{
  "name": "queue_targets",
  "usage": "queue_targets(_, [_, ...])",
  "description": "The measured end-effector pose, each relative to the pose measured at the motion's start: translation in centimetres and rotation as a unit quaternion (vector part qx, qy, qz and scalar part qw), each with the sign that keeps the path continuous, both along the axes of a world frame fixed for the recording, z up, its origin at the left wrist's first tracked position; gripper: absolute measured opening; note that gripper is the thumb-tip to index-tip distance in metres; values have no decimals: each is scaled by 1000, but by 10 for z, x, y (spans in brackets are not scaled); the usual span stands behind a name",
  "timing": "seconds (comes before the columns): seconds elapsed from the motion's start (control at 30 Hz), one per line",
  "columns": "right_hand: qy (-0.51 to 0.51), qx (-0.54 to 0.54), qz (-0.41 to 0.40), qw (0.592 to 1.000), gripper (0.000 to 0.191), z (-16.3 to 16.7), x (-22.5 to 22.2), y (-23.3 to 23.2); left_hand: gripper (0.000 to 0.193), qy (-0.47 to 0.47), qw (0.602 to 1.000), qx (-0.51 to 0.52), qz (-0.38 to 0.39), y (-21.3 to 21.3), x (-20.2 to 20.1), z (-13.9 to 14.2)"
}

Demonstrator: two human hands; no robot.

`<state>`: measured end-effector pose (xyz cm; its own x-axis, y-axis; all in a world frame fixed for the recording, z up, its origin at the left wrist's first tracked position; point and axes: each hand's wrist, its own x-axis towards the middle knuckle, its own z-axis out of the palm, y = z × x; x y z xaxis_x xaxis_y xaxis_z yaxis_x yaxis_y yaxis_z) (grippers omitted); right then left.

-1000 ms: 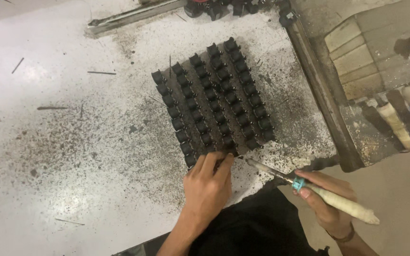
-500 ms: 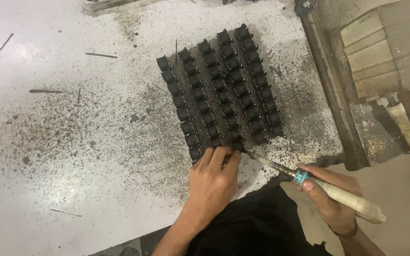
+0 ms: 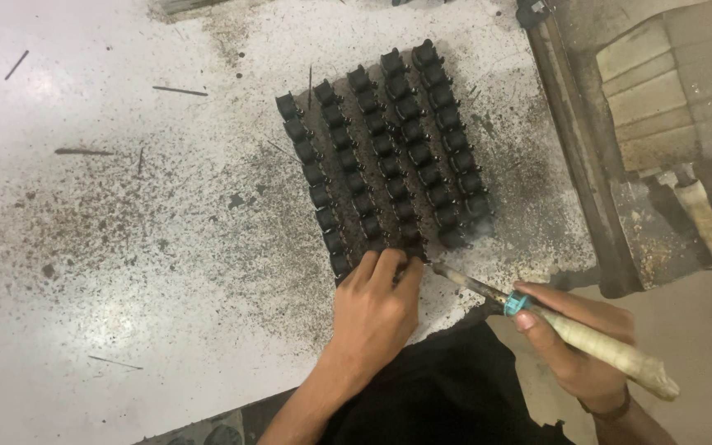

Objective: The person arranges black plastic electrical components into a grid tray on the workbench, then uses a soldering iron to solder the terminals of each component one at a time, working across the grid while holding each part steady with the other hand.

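Several small black parts (image 3: 389,152) stand in rows on a stained white table (image 3: 125,247). My left hand (image 3: 377,305) rests on the table at the near end of the rows, fingertips pinching one black part there. My right hand (image 3: 583,346) grips a soldering iron (image 3: 570,330) with a cloth-wrapped handle and a teal collar. The iron's metal tip points left and touches the part at my left fingertips.
Thin metal rods (image 3: 179,91) and dark specks lie scattered over the table's left half. A dark metal rail (image 3: 574,148) runs along the table's right edge. Beyond it are pale blocks (image 3: 661,99) and wrapped tool handles (image 3: 702,218).
The view has shifted slightly, so the rows of parts sit higher in frame. Both hands stay at the near end of the rows, the iron's tip still at the left fingertips.
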<state>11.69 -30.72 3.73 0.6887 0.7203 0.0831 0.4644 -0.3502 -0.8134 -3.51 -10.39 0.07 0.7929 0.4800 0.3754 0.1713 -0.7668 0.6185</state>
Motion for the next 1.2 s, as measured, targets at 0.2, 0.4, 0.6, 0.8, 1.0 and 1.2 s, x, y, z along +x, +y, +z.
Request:
queue_targets(0.2, [9,32,7,999,31,-6,0,0,25,10,1000,5,-12,-5,1,-10])
queue_targets(0.4, [-75,2,63,995,29,5,1,6,30,3,1000,-7,-15,-3,4,2])
queue_targets(0.6, [61,106,-3,992,31,-7,15,5,35,-94,992,14,82,13,-16,55])
queue_targets(0.8, [70,148,2,986,31,-41,17,2,41,22,998,17,47,17,8,20])
queue_targets(1.0, [47,100,-2,994,31,-41,19,0,37,20,999,12,33,9,10,-5])
queue_targets(1.2, [-16,123,35,992,28,-30,17,24,31,52,998,-9,14,5,18,-11])
